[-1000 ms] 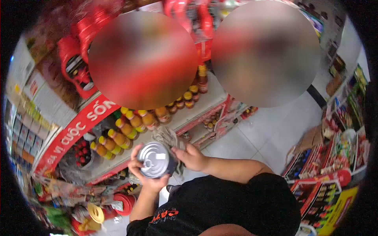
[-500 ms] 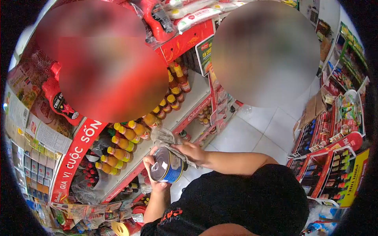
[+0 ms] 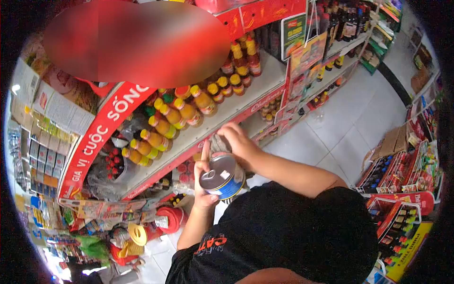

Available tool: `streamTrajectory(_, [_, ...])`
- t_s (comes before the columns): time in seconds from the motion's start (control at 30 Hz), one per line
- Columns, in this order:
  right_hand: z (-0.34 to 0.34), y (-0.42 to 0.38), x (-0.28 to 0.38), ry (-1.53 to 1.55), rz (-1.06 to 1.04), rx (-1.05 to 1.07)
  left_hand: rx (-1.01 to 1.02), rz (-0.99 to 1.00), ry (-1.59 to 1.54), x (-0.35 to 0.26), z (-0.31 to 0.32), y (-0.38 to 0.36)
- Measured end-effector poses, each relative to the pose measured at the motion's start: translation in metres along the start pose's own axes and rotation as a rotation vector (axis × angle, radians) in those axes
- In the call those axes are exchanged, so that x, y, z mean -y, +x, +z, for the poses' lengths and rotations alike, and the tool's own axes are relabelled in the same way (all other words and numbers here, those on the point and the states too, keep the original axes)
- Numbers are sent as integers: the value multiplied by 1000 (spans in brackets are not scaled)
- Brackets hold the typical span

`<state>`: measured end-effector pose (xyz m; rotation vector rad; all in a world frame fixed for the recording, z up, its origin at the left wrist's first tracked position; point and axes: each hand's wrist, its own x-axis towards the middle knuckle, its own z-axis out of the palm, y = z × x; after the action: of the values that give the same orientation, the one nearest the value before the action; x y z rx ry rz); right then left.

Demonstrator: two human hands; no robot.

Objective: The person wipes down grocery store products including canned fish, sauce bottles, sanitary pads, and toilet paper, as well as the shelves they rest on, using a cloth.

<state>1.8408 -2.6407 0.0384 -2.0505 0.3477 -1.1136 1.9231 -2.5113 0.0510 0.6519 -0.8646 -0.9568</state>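
My left hand [image 3: 204, 189] grips a tin can [image 3: 218, 174] in front of my chest, fingers wrapped round its side. The can has a blue label with a gold rim, a pull ring on its grey lid and a small white sticker. Just beyond it, my right hand [image 3: 239, 142] is closed on a grey cloth [image 3: 219, 144]. The cloth is bunched against the far side of the can and partly hidden by my fingers. Yellow-capped sauce bottles [image 3: 182, 112] stand in rows on the shelf [image 3: 269, 71] ahead of my hands.
A red shelf banner [image 3: 101, 128] curves along the left. Stacked small boxes [image 3: 45, 158] fill the far left. Bottle racks [image 3: 395, 222] stand on the right, beside the tiled floor [image 3: 326, 128]. Red stools [image 3: 171, 218] are low at the left.
My view has swung, so the shelf and bottles sit differently. The can and both hands appear further right and higher, with the cloth now more bunched in my right hand.
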Motion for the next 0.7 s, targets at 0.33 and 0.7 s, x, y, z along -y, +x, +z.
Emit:
streamTrajectory(0.33, [-19, -9, 22, 435, 55, 195, -82, -23, -118, -5, -17, -17])
streamTrajectory(0.7, [-24, -20, 38, 317, -102, 190, -338, 92, 603, -5, 7, -12])
